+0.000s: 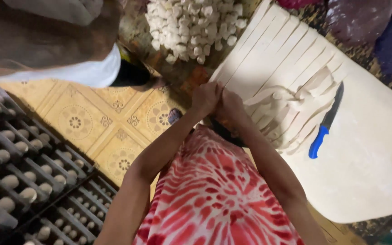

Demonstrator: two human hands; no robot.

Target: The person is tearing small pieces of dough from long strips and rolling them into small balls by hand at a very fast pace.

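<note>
Both hands were closed together at the frame's centre, the left hand (pixel 205 97) and right hand (pixel 229 105) pinched on the near end of a dough strip (pixel 268 96), whose long axis ran rightward from the fingers across the cut dough sheet (pixel 364 149). A blue-handled knife (pixel 326 121) was laid farther right. Dough pieces (pixel 191 25) were heaped at upper centre; no packages or labels were seen.

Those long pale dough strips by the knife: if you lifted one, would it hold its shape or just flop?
Probably flop. The cut dough strips already curl and drape over each other near the hands, so they look soft. They seem thin, so one may stretch or tear if pulled hard. They would hardly roll, unlike the small dough balls heaped nearby. The blue-handled knife looks stiff by contrast.
</note>
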